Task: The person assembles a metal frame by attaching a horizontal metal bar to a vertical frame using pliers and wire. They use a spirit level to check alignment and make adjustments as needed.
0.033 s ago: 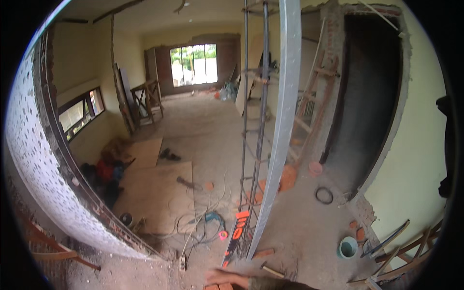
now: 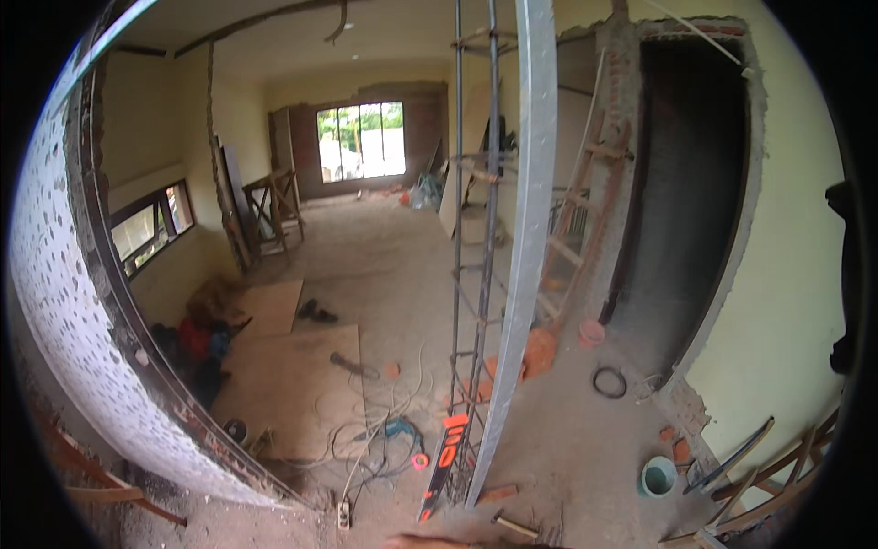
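Observation:
At the bottom edge only the upper rim of my right hand (image 2: 422, 542) shows, its forearm coming in from the right. Its fingers are mostly cut off, so I cannot tell what they hold. My left hand is out of the picture. Just beyond the right hand, a black and orange spirit level (image 2: 444, 468) leans at the foot of an upright rebar cage (image 2: 464, 352). Alongside the cage rises a long grey metal bar (image 2: 518, 265). To the right of the hand a hammer (image 2: 516, 524) lies on the floor, near a brick piece (image 2: 497, 494).
Cables (image 2: 366, 457), a teal power tool (image 2: 400, 428), a pink ring-shaped thing (image 2: 421, 461) and an extension socket (image 2: 344, 514) lie ahead. A bucket (image 2: 658, 478) and wooden trestle (image 2: 777, 485) stand right. Boards (image 2: 302, 384) cover part of the floor; a ladder (image 2: 572, 242) leans behind the bar.
The view has tilted up, so the scene sits lower. My right hand, earlier over orange bricks at the bottom edge, is mostly cut off now, and those bricks are out of view.

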Action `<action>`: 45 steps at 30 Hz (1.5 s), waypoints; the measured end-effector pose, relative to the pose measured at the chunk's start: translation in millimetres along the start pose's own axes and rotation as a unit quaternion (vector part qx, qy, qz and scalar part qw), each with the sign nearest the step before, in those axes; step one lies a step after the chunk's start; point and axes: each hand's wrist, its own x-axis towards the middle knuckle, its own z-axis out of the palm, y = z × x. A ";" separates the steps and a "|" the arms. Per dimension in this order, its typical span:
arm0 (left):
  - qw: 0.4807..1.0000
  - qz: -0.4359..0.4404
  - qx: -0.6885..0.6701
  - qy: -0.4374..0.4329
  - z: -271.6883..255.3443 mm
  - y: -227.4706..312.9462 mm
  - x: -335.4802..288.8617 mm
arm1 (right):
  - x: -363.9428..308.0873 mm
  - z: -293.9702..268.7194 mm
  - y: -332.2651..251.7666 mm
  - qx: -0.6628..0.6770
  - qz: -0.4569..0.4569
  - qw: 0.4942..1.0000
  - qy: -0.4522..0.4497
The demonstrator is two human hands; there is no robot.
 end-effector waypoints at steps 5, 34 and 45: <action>0.984 0.121 -0.017 -0.128 67.5 124.0 23.3 | -46.5 41.2 -101.7 0.188 -0.058 0.970 0.139; 0.895 0.386 -0.007 -0.226 323.4 308.5 -4.2 | -270.2 -220.5 -111.5 0.109 -0.064 0.866 0.484; 0.827 0.544 -0.015 -0.141 371.3 477.5 -23.3 | -224.7 -362.4 -324.2 0.066 -0.366 0.813 0.449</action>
